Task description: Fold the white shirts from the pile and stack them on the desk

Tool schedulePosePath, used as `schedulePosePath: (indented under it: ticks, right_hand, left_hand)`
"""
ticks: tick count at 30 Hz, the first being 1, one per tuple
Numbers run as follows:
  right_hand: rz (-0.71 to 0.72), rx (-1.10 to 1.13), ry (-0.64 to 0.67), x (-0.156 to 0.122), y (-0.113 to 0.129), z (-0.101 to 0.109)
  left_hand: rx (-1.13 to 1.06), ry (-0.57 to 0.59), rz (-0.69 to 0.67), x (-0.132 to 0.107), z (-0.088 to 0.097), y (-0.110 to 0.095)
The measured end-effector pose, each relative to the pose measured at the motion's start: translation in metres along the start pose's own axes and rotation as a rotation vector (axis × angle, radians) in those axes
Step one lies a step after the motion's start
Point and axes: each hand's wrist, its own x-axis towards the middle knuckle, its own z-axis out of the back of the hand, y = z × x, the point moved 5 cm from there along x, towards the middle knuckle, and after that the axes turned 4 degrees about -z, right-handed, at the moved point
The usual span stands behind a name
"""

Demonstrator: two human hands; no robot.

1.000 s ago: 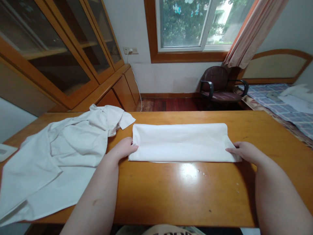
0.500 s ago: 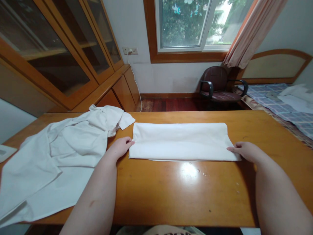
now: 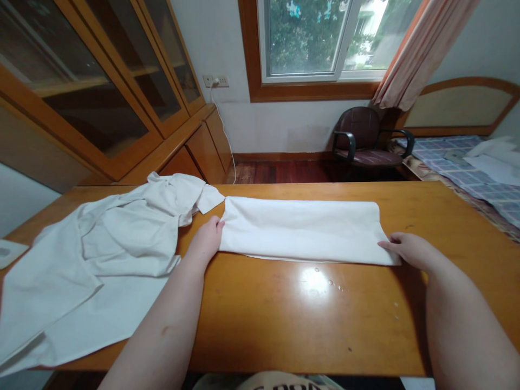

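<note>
A white cloth (image 3: pixel 300 230), folded into a long flat strip, lies across the wooden table (image 3: pixel 300 319) in front of me. My left hand (image 3: pixel 209 235) pinches its left end, thumb on top and the other fingers mostly hidden. At the opposite end, my right hand (image 3: pixel 406 249) grips the lower right corner between thumb and fingers. The strip slants slightly, its left end farther from me than its right. To the left of my left hand is a crumpled heap of white fabric (image 3: pixel 130 233), one corner of it touching the strip's upper left corner.
A glass-fronted wooden cabinet (image 3: pixel 122 97) stands at the left. Beyond the table are a dark red armchair (image 3: pixel 359 135) and a bed (image 3: pixel 442 157) with a checked cover. A white object (image 3: pixel 11 252) sits at the table's left edge. A cord (image 3: pixel 223 124) hangs from the wall socket.
My left hand has shifted away from me and slightly right, carrying the cloth's left end with it. The right hand has hardly moved.
</note>
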Motion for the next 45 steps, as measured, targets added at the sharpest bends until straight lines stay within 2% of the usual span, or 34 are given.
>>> schedulePosePath:
  ticks: [10,17,22,24,26,28,29,32,34,37,39,43,45]
  right_hand:
    - [-0.033,-0.008,0.011,0.004,-0.003,-0.002]
    - [-0.051,0.017,-0.01,0.003,-0.003,-0.002]
    - [-0.068,-0.009,-0.017,0.002,0.0,-0.002]
    - [-0.088,-0.03,-0.012,0.003,0.002,-0.002]
    - [-0.105,-0.049,-0.005,0.003,0.003,-0.002]
    - [-0.112,-0.054,-0.001,0.004,0.004,-0.002]
    - [-0.113,-0.049,0.001,0.004,0.004,-0.003]
    - [-0.109,-0.028,-0.004,0.004,0.002,-0.003]
    - [-0.1,-0.019,-0.02,0.004,0.001,-0.003]
    - [-0.09,0.003,-0.044,0.006,-0.001,-0.004]
    - [-0.088,0.011,-0.056,0.008,-0.002,-0.005]
    - [-0.115,-0.033,-0.077,0.01,-0.003,-0.003]
    - [-0.12,-0.08,-0.175,0.007,0.002,0.004]
  left_hand:
    - [-0.111,-0.16,0.021,-0.003,0.006,-0.008]
    - [-0.047,0.015,0.117,0.006,-0.016,0.0]
    - [0.024,0.023,0.119,0.002,-0.014,-0.001]
    - [0.076,-0.079,0.1,-0.004,-0.005,-0.008]
    - [0.091,-0.257,0.019,-0.011,0.008,-0.023]
    - [0.059,-0.381,-0.149,-0.018,0.014,-0.046]
    - [0.042,-0.392,-0.254,-0.022,0.013,-0.059]
    - [0.054,-0.281,-0.546,-0.028,-0.005,-0.091]
    - [0.088,-0.159,-0.622,-0.028,-0.023,-0.099]
    - [0.115,0.008,-0.589,-0.021,-0.045,-0.094]
    - [0.13,0.063,-0.559,-0.017,-0.052,-0.088]
    - [0.161,0.095,-0.534,-0.017,-0.052,-0.087]
    - [0.167,0.104,-0.527,-0.018,-0.05,-0.089]
